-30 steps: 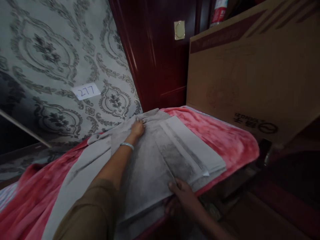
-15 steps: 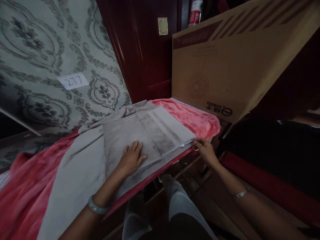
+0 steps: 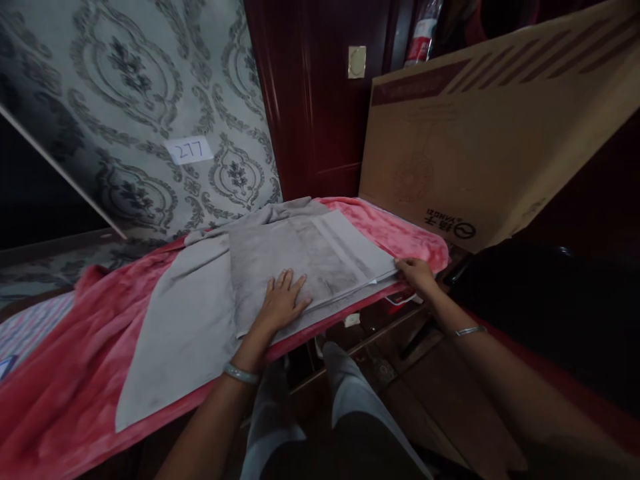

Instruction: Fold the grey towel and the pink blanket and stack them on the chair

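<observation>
A soft grey cloth (image 3: 175, 333) lies spread over a pink-red plush blanket (image 3: 120, 293). Part of the cloth is folded over into a flat rectangle (image 3: 280, 243), with a paler strip along its right side. My left hand (image 3: 284, 303) rests on the front of the folded part, palm down and fingers spread. At the front right corner, my right hand (image 3: 417, 275) pinches the edge of the cloth between thumb and fingers. A small white tag shows at the edge just left of that hand. What kind of article the cloth is, I cannot tell.
A large cardboard box (image 3: 450, 147) stands at the back right, a plastic bottle (image 3: 423, 33) behind it. Dark red panelling (image 3: 320, 120) and a patterned wall (image 3: 210, 100) with a paper marked 277 (image 3: 190, 150) rise behind. A black-topped seat (image 3: 560, 313) is at right.
The view has shifted, so the scene sits further right. My left hand's fingers are spread wider on the cloth. My right hand stays at the same corner, fingers pressed closer on it.
</observation>
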A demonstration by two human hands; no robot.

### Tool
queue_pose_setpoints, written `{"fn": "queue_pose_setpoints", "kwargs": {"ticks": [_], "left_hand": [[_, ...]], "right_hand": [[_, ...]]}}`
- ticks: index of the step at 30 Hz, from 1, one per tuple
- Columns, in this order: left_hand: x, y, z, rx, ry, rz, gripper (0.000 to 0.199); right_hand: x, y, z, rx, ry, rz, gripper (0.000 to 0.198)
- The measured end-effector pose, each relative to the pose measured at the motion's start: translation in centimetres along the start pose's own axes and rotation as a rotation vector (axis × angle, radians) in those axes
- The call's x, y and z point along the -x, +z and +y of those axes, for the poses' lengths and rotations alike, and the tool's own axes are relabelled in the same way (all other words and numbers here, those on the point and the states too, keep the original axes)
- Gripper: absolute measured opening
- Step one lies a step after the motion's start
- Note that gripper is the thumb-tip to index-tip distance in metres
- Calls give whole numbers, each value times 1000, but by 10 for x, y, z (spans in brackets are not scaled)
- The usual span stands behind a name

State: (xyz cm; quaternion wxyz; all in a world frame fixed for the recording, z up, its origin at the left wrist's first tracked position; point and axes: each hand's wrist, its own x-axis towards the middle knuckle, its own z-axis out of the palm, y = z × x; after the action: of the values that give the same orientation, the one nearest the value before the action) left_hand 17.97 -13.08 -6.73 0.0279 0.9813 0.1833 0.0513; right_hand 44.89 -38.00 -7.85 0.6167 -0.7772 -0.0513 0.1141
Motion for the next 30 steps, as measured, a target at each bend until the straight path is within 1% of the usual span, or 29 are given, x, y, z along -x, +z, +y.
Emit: {"fn": "queue_pose_setpoints", "kwargs": {"ticks": [5, 7, 9, 10, 12, 14, 16, 18, 20, 21, 23, 25, 27, 28, 30], "left_hand": [[2, -6, 4, 55, 26, -26, 63], [3, -8, 4, 90, 35, -39, 61], [5, -8, 3, 129, 46, -35, 59], [6, -8, 2, 151, 51, -29, 58], [6, -6, -1, 204, 55, -15, 57], [5, -2, -6, 290, 56, 4, 58], [2, 0, -14, 474, 26, 63, 64], [-2, 0, -23, 789, -74, 175, 70], [-7, -5, -34, 1174, -200, 298, 71], [-9, -8, -40, 1351, -248, 339, 70], [-13, -16, -50, 1606, -322, 387, 67], [-16, -22, -57, 1719, -405, 409, 70], [-19, -25, -62, 1737, -484, 427, 79], [-21, -25, -63, 1730, -504, 434, 83], [-27, -25, -64, 1686, -519, 445, 87]], "right_hand": [[5, 14, -7, 4, -10, 15, 26], [7, 21, -13, 16, -47, 39, 21], [9, 33, -25, 28, -118, 76, 14], [11, 40, -33, 32, -161, 94, 13], [18, 61, -55, 32, -258, 102, 18], [35, 88, -78, 87, -404, 60, 24], [61, 117, -95, 214, -597, -34, 27], [94, 143, -101, 344, -773, -171, 29], [126, 164, -95, 457, -901, -301, 28], [141, 171, -88, 514, -948, -353, 27], [163, 180, -71, 627, -1003, -444, 24], [174, 184, -55, 708, -1046, -515, 22], [177, 184, -43, 734, -1097, -552, 22], [176, 183, -38, 732, -1122, -558, 25], [171, 179, -34, 720, -1153, -551, 38]]}}
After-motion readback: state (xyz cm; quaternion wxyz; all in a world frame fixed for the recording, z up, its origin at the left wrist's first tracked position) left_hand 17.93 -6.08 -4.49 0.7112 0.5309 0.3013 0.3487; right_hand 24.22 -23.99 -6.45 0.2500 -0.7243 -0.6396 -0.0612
